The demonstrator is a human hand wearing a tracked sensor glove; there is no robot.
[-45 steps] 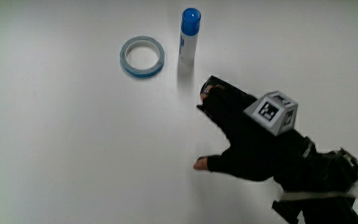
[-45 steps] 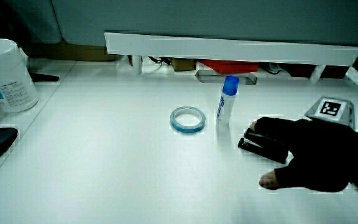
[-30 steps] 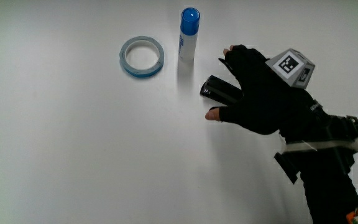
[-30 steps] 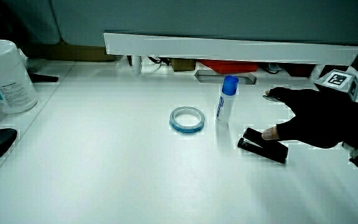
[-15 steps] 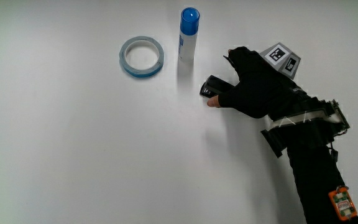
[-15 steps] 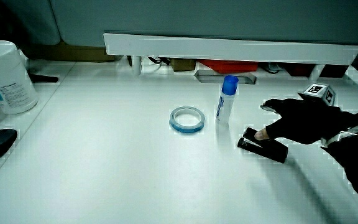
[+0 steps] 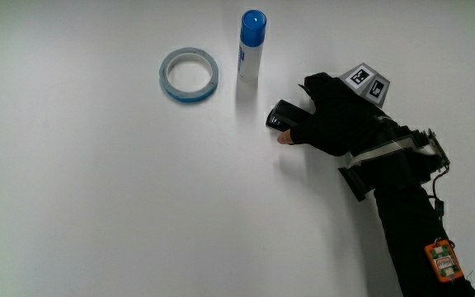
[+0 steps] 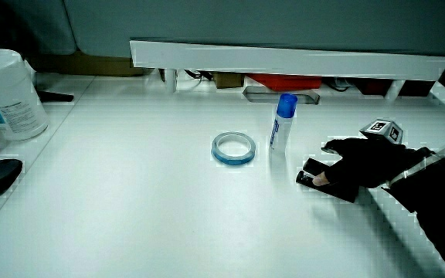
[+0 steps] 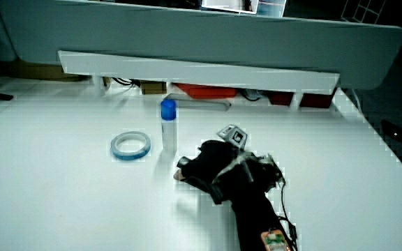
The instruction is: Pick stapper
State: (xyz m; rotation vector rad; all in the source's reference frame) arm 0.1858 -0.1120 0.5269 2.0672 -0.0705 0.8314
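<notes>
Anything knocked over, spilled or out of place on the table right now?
Nothing stands out. The glue stick stands upright beside the tape roll, which lies flat. The hand rests on the black stapler, which lies on the table.

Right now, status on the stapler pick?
Hand closed over stapler, which lies on table. Glue stick upright beside it, not touching.
</notes>
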